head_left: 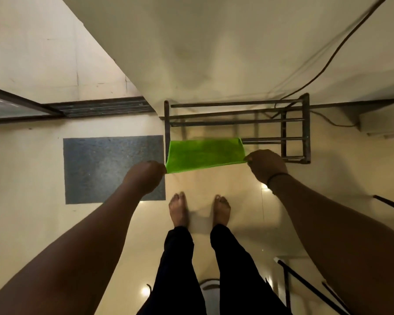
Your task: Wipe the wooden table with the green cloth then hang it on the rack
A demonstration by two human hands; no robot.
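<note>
Both hands pinch the green cloth [205,154] by its near corners, left hand [146,178] and right hand [265,165], stretching it flat over the rack [237,120] front rail so it drapes evenly.

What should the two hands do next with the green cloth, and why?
Probably lower and release it so it drapes evenly. The left hand and right hand each pinch a near corner of the green cloth, whose far edge already lies over a bar of the rack.
</note>
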